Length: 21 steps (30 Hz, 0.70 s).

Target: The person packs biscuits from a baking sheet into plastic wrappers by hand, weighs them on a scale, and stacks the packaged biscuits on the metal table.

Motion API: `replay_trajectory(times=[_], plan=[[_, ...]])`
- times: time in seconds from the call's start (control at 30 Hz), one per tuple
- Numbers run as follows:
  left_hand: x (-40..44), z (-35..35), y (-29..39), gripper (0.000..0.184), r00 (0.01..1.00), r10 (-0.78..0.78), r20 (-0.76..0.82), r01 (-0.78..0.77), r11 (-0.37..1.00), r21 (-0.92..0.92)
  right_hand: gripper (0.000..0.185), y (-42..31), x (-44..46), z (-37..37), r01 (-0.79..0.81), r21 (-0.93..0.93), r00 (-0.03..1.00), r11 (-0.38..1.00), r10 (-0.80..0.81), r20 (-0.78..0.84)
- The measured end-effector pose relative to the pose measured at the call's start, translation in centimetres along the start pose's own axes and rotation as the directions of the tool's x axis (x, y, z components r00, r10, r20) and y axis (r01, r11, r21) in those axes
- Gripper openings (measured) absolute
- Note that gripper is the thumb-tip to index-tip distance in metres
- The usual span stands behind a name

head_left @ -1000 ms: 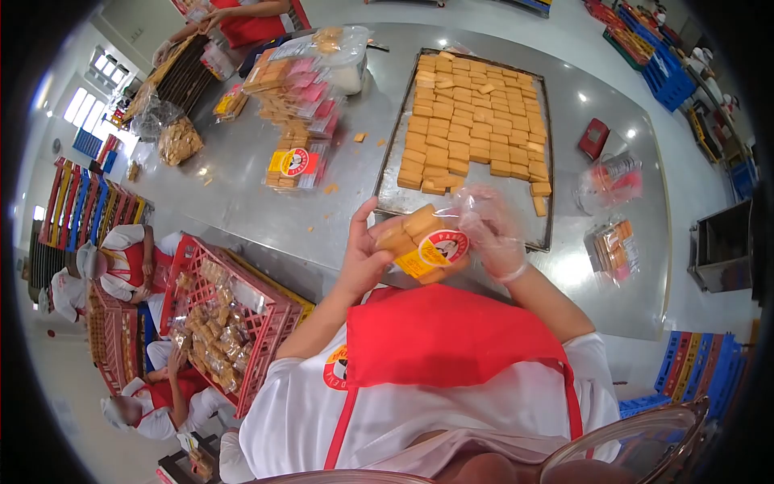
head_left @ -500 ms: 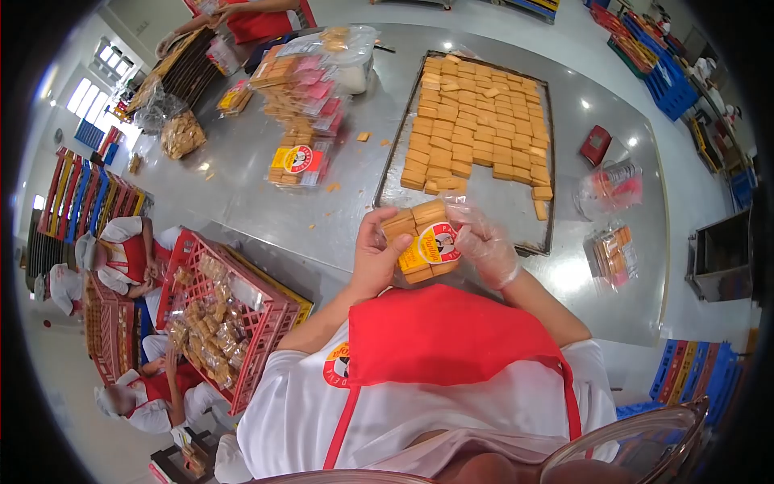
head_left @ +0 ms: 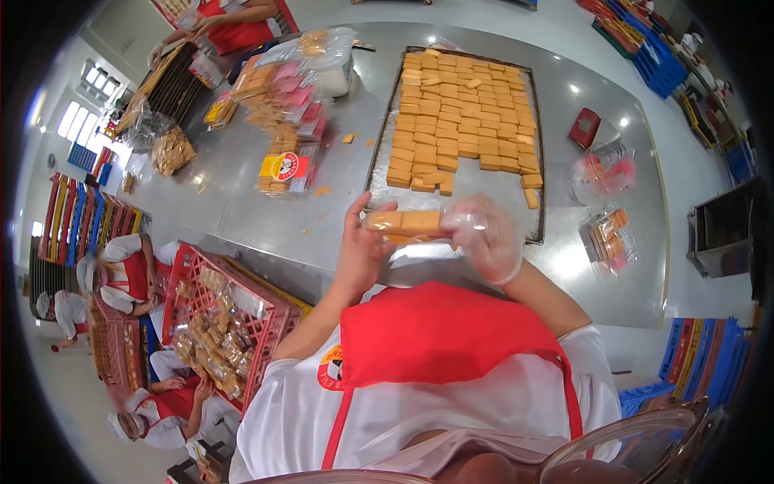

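Between my hands, a clear packet of biscuits [head_left: 409, 223] is turned edge-on, its label out of sight. My left hand [head_left: 360, 246] is bare and grips the packet's left end. On the right end, my right hand [head_left: 489, 242], in a clear plastic glove, is closed and slightly blurred. Just beyond them lies a metal tray [head_left: 379, 156] with rows of rectangular biscuits [head_left: 463, 113], its near part showing bare metal. To the left, labelled packets [head_left: 284, 167] are piled on the steel table [head_left: 226, 181].
At the right are a red object [head_left: 584, 127], a plastic bag [head_left: 601, 171] and another biscuit packet [head_left: 613, 240]. A red crate [head_left: 278, 327] of packets stands lower left, near seated people. Across the table, a co-worker [head_left: 234, 24] stands by stacked dark trays [head_left: 165, 89].
The packet has tipped from label facing up to edge-on, and my hands turned with it. The table and tray have shifted slightly left in view.
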<state>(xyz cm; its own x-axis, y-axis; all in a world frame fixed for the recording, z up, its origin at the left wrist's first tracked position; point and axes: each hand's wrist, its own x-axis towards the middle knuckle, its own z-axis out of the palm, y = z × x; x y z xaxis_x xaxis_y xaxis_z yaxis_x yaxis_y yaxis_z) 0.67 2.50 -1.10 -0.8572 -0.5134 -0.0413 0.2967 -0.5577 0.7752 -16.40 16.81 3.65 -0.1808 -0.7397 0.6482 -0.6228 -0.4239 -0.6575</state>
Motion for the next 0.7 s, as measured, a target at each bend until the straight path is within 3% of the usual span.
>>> replay_trajectory(times=[0.03,0.07,0.1,0.17,0.2,0.23,0.3,0.33,0.4,0.43,0.47,0.57,0.67,0.7], plan=[[0.1,-1.0,0.0,0.059,0.99,-0.133,-0.045,0.129,0.987,-0.091,0.021,0.1,0.1,-0.3,0.236,-0.155,0.972,0.959,-0.233,0.037],[-0.3,-1.5,-0.1,0.075,0.965,-0.229,0.129,0.249,0.955,-0.162,0.023,-0.2,0.5,-0.2,0.407,-0.193,0.913,0.893,-0.398,0.085],[-0.8,-1.2,0.1,0.079,0.939,-0.296,0.174,0.334,0.907,-0.258,0.025,-0.7,1.0,0.0,0.565,-0.22,0.825,0.795,-0.548,0.141],[-1.6,-0.7,0.6,0.085,0.873,-0.403,0.275,0.486,0.761,-0.429,0.031,-1.6,1.0,0.2,0.515,-0.2,0.844,0.833,-0.453,0.286],[-1.5,-0.9,0.2,0.074,0.896,-0.353,0.269,0.442,0.766,-0.467,0.032,-1.2,0.6,0.5,0.52,-0.191,0.833,0.832,-0.445,0.329],[-1.4,-1.8,-0.1,0.07,0.918,-0.329,0.221,0.39,0.852,-0.349,0.033,-0.9,0.5,0.6,0.526,-0.183,0.819,0.83,-0.436,0.373],[-1.2,-3.1,0.0,0.066,0.956,-0.254,0.145,0.268,0.96,-0.086,0.035,-1.3,-0.3,0.4,0.372,-0.366,0.922,0.853,-0.295,0.249],[-1.3,-3.5,-0.1,0.067,0.973,-0.214,0.089,0.223,0.968,-0.114,0.035,-1.4,-0.6,0.2,0.28,-0.449,0.959,0.849,-0.224,0.175],[-1.4,-2.6,0.4,0.07,0.989,-0.15,-0.011,0.146,0.975,-0.165,0.036,0.0,-1.6,0.6,0.006,-0.19,0.998,0.982,0.005,0.056],[-1.3,-2.1,0.4,0.069,0.994,-0.111,-0.016,0.109,0.99,-0.095,0.036,0.7,-2.4,0.6,-0.136,-0.053,0.991,0.989,0.137,0.007],[-1.3,-1.6,0.2,0.069,0.997,-0.077,-0.005,0.077,0.997,-0.025,0.034,0.7,-2.5,0.7,-0.281,0.163,0.959,0.946,0.269,0.092],[-1.3,-0.3,-0.6,0.074,0.992,-0.118,0.048,0.112,0.986,0.125,0.031,-1.5,-1.7,0.4,-0.593,0.026,0.791,0.804,0.576,0.206],[-0.7,0.0,-0.8,0.078,0.985,-0.14,0.098,0.123,0.979,0.161,0.023,-1.3,-1.8,-1.1,-0.709,0.451,0.684,0.542,0.684,0.254],[-0.4,-0.2,-0.4,0.077,0.986,-0.11,0.124,0.089,0.983,0.161,0.024,-1.4,-2.1,-2.3,-0.655,0.418,0.73,0.629,0.669,0.138]])
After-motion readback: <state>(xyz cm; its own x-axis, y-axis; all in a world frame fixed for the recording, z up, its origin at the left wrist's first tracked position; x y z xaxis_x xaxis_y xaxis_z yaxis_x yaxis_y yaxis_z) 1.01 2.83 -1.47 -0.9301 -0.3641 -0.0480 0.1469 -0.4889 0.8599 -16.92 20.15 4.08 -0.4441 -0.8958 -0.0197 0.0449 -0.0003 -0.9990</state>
